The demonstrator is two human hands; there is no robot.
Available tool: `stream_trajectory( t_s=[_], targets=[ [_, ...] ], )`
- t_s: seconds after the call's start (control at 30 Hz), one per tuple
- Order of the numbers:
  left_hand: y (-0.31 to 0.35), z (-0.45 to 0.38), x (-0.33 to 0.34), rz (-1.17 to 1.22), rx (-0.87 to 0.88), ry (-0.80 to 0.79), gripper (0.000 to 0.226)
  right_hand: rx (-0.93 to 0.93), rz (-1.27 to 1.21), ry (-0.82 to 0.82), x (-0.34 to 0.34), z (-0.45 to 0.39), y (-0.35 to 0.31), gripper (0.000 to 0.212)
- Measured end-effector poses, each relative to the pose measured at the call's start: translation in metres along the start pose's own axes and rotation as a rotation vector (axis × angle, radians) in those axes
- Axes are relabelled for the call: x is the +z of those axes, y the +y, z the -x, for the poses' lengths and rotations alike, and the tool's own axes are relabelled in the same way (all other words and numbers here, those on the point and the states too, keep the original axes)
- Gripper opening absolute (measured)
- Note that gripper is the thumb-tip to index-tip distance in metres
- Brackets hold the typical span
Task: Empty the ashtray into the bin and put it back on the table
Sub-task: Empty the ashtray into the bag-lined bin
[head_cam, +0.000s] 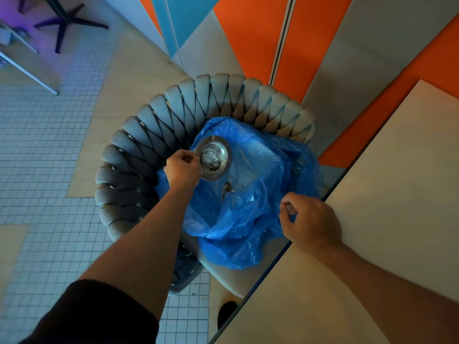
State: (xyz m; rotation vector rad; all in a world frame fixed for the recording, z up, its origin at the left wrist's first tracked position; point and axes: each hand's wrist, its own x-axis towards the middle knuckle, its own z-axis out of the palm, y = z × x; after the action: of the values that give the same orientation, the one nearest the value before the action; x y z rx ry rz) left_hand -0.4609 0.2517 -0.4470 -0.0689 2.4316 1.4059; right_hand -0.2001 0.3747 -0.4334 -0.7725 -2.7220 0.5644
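Observation:
My left hand [182,168] grips the rim of a round metal ashtray [214,157], tilted over the open blue plastic bin bag [250,207]. Grey ash residue still coats the ashtray's bowl. A small clump of dark ash [227,189] lies inside the bag below it. My right hand [309,220] pinches the bag's right edge, holding it open next to the table. The bag rests on the seat of a woven grey chair [149,135].
A pale table top [372,232] fills the right side, its edge running diagonally beside the bag. Orange, blue and grey wall panels [248,33] stand behind the chair. Tiled floor [42,170] lies to the left, with a table base [67,21] at the far upper left.

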Motion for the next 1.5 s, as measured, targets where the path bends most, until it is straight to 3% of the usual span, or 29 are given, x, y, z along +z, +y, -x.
stream_trajectory(
  t_s=[0.4, 0.83, 1.2, 1.5],
  targets=[
    [0.003, 0.005, 0.004, -0.108, 0.093, 0.0, 0.023, 0.014, -0.005, -0.01, -0.001, 0.0, -0.001, 0.032],
    [-0.003, 0.009, 0.01, -0.15, 0.168, -0.033, 0.004, 0.016, 0.028, -0.025, -0.004, 0.001, 0.0, 0.024],
    [-0.007, 0.01, 0.011, -0.19, 0.191, -0.054, 0.004, 0.024, 0.03, -0.031, -0.003, -0.001, -0.001, 0.018],
    [-0.01, 0.017, 0.011, -0.284, 0.373, -0.084, 0.009, 0.018, 0.009, -0.027, -0.005, 0.0, -0.003, 0.034]
  ],
)
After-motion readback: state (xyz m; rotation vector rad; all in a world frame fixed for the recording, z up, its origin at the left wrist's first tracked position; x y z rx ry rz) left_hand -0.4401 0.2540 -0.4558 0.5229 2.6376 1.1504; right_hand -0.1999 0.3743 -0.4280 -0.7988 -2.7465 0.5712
